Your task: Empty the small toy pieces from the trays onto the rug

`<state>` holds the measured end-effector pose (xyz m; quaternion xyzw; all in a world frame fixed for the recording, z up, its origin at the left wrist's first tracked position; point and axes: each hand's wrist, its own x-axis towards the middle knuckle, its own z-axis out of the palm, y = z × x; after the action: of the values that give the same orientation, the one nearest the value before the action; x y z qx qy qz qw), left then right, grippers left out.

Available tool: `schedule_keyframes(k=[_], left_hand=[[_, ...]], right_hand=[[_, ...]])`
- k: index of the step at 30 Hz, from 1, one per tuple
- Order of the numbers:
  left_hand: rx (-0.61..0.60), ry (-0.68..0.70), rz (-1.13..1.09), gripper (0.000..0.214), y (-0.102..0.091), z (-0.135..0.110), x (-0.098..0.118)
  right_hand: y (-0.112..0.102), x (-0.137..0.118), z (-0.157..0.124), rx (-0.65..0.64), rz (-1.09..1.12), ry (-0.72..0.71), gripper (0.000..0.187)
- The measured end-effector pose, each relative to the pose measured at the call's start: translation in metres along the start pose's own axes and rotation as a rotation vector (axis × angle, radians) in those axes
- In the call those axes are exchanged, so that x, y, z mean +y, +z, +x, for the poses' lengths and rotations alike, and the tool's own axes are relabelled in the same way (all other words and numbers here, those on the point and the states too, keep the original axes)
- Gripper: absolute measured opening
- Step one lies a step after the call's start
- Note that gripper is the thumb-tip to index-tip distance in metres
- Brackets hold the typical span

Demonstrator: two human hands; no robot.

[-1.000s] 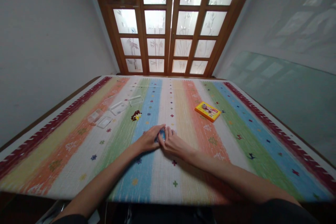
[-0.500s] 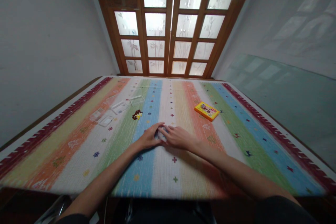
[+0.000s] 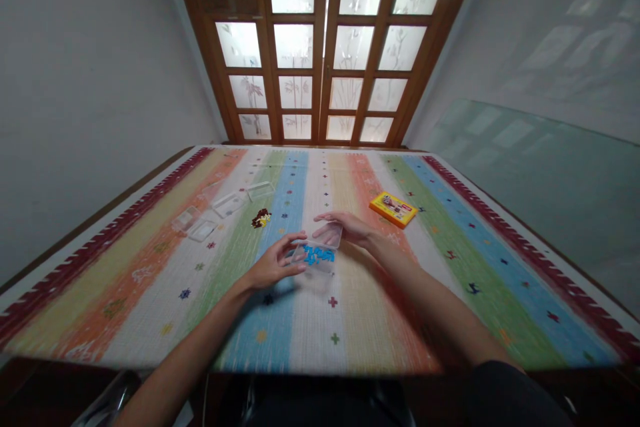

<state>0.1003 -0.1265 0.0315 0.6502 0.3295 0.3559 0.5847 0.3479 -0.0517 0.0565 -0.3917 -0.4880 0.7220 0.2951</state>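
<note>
A clear plastic box (image 3: pixel 316 273) lies tilted above the table's middle with its hinged lid (image 3: pixel 330 235) raised. Small bright-blue pieces (image 3: pixel 319 255) are inside the box. My left hand (image 3: pixel 274 265) grips the box's left end, thumb on the near side and fingers on the far side. At the far right, my right hand (image 3: pixel 349 227) holds the raised lid. Some of its fingers show through the clear plastic.
A small pile of brown, yellow and white pieces (image 3: pixel 261 218) lies to the left. Beyond it are several clear plastic boxes, some with lids raised, including one open box (image 3: pixel 202 230). A yellow box (image 3: pixel 393 209) sits to the right on the striped tablecloth (image 3: pixel 367 333).
Both hands were closed around the clear box. Now its lid is up, the blue pieces show, and my right hand has moved up and right with the lid.
</note>
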Motion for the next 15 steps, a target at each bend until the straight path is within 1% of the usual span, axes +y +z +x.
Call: schedule_keyframes(k=[3, 6, 8, 11, 13, 15], left_hand=[[-0.017, -0.067, 0.007, 0.073, -0.013, -0.004, 0.005], [0.02, -0.11, 0.027, 0.077, -0.029, -0.009, 0.009], [0.101, -0.087, 0.063, 0.078, -0.042, -0.013, 0.011], [0.273, 0.016, 0.193, 0.078, -0.067, -0.017, 0.013], [0.396, 0.069, 0.303, 0.08, -0.084, -0.017, 0.014], [0.516, 0.103, 0.405, 0.081, -0.1, -0.014, 0.013]], right_hand=[[0.011, -0.001, 0.012, -0.035, 0.034, 0.054, 0.027], [0.016, -0.001, 0.017, -0.036, 0.021, 0.005, 0.028], [0.013, 0.002, 0.017, -0.032, -0.001, -0.016, 0.032], [0.0, 0.014, 0.012, -0.025, -0.043, 0.014, 0.035], [-0.009, 0.026, 0.009, 0.011, -0.041, 0.033, 0.037], [-0.014, 0.037, 0.006, 0.056, -0.018, 0.016, 0.037]])
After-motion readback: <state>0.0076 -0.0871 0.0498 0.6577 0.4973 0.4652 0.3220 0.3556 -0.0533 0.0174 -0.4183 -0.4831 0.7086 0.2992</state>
